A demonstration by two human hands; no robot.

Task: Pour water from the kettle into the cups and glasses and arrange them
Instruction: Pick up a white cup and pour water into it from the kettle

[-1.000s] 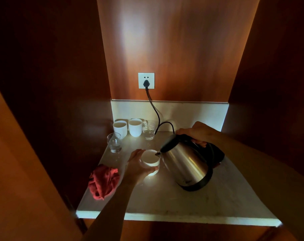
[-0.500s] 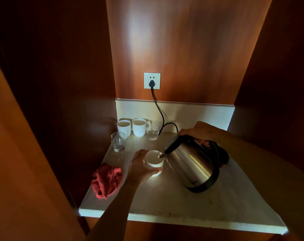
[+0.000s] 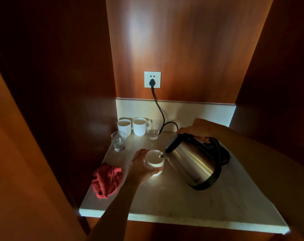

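Your right hand [image 3: 199,128] tipped kettle [image 3: 193,162], spout at 9 o'clock over white cup [image 3: 154,162]; your left hand [image 3: 140,168] gripped cup on counter [image 3: 217,202].

No text, number or brand can be read. The only marking is a small dark imprint low on the steel wall of the kettle [image 3: 194,164], near its black base and well below the handle gripped by the right hand [image 3: 198,128]; it is too small and blurred to make out.
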